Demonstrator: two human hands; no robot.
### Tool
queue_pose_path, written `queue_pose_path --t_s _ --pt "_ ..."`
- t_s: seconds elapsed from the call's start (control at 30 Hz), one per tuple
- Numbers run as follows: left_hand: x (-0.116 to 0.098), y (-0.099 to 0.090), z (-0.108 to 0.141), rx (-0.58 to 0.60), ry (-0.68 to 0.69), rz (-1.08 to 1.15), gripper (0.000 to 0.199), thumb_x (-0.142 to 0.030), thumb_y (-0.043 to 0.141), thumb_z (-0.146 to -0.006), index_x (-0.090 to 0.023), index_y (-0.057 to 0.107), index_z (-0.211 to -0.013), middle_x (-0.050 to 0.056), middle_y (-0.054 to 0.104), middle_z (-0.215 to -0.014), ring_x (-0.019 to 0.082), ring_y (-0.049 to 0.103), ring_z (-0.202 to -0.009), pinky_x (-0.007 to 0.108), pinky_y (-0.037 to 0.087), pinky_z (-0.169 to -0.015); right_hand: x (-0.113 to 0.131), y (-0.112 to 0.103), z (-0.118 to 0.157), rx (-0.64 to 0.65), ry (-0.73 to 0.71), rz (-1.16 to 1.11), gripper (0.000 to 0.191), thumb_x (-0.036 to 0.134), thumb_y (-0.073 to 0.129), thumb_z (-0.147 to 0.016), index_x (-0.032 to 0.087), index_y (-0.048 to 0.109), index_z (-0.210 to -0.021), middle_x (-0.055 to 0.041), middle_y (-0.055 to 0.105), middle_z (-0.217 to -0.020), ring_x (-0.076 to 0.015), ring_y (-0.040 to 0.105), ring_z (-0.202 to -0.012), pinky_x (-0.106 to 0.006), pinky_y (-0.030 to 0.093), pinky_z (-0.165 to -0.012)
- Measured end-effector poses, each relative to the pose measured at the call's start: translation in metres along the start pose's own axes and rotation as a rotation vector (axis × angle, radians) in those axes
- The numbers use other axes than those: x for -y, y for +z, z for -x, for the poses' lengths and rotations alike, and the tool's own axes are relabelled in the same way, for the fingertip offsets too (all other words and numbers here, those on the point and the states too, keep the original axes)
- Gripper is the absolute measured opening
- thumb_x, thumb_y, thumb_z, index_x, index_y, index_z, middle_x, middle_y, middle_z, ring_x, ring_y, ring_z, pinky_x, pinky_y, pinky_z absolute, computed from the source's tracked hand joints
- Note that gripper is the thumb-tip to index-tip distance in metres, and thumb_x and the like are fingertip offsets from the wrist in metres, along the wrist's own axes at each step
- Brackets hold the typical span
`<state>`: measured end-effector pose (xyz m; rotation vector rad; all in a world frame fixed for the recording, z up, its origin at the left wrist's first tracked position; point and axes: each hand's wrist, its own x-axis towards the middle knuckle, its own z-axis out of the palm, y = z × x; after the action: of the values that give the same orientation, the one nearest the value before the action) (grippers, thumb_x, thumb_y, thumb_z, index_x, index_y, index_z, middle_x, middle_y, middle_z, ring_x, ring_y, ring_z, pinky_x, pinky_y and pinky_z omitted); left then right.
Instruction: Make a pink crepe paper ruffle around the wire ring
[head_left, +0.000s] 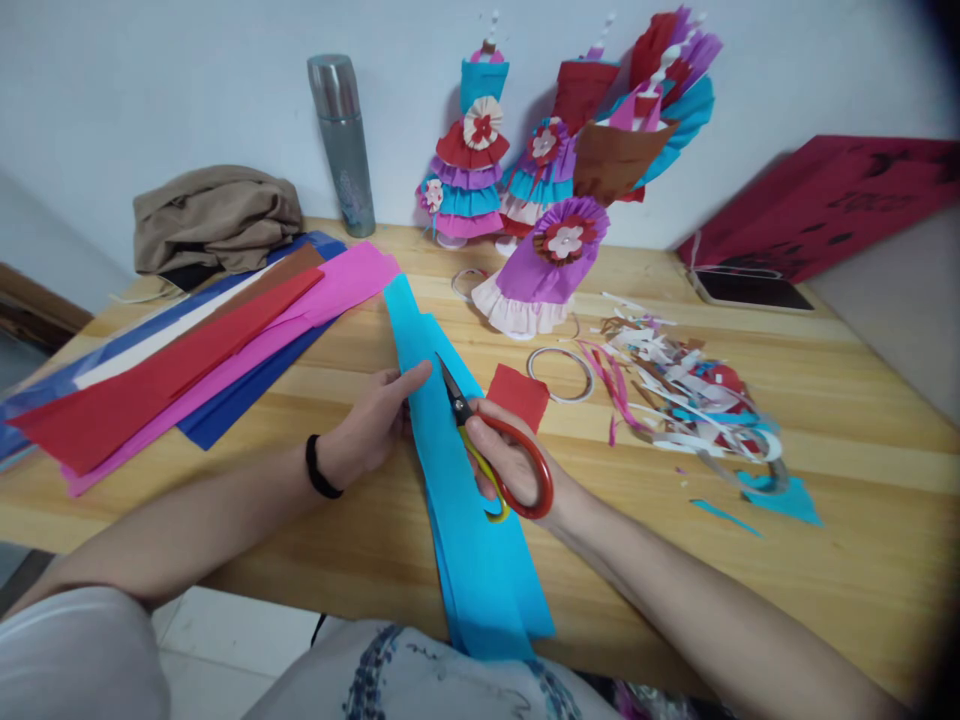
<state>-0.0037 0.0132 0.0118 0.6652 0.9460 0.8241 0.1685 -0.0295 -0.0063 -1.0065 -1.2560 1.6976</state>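
Observation:
Long blue paper (469, 520) runs from the middle of the table down over its front edge. My left hand (381, 415) pinches its left edge, thumb on top and the other fingers mostly hidden underneath. Scissors (529, 465) with one red and one yellow handle are in my right hand (506, 455), their dark blades over the upper part of the blue paper. A small red paper piece (519, 396) lies just beyond my right hand, with a tape roll (560, 375) beside it.
Folded red (172, 365) and pink paper (352, 270) lie at the left. Paper-dressed figures (469, 170) and a flask (345, 150) stand at the back. Paper scraps (697, 390), a phone (750, 290) and a dark pink board (825, 210) are at the right.

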Motion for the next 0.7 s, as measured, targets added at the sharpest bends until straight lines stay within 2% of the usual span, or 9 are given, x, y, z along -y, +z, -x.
queue_pose_path --t_s 0.1,0.2,0.4,0.7 --pt "0.0011 -0.0012 -0.0038 -0.076 0.058 -0.053 0.042 -0.047 0.084 -0.071 -0.012 0.072 -0.09 0.008 0.075 -0.08 0.018 0.068 -0.064 0.029 0.057 -0.062 0.0004 0.0006 -0.0005 0.004 0.016 -0.03 0.051 0.069 0.062 -0.084 0.021 0.045 -0.079 0.0091 0.053 -0.055 -0.0041 0.045 -0.033 -0.016 0.033 -0.032" --pt "0.0014 -0.0022 -0.0054 -0.092 0.064 -0.028 0.037 -0.042 0.084 -0.071 -0.011 0.072 -0.085 0.007 0.075 -0.077 0.017 0.067 -0.064 0.026 0.057 -0.06 0.0013 0.0014 -0.0012 0.009 0.05 -0.077 0.053 0.071 0.063 -0.081 0.02 0.049 -0.083 0.0079 0.056 -0.057 -0.0045 0.044 -0.032 -0.017 0.031 -0.031" --pt "-0.0008 -0.0005 -0.0027 -0.086 0.062 -0.008 0.033 -0.04 0.084 -0.072 -0.01 0.071 -0.081 0.007 0.075 -0.073 0.017 0.068 -0.064 0.026 0.057 -0.062 0.0056 0.0003 -0.0011 0.047 0.106 -0.187 0.059 0.075 0.067 -0.075 0.019 0.052 -0.09 0.0053 0.061 -0.057 -0.0061 0.044 -0.033 -0.019 0.032 -0.033" --pt "0.0038 -0.0042 -0.0055 -0.07 0.049 -0.039 0.037 -0.045 0.083 -0.071 -0.011 0.07 -0.078 0.006 0.071 -0.068 0.017 0.066 -0.061 0.025 0.054 -0.057 -0.0036 -0.0065 -0.0055 0.164 0.12 -0.272 0.061 0.075 0.067 -0.076 0.02 0.051 -0.094 0.0019 0.067 -0.066 -0.0111 0.057 -0.042 -0.023 0.04 -0.041"
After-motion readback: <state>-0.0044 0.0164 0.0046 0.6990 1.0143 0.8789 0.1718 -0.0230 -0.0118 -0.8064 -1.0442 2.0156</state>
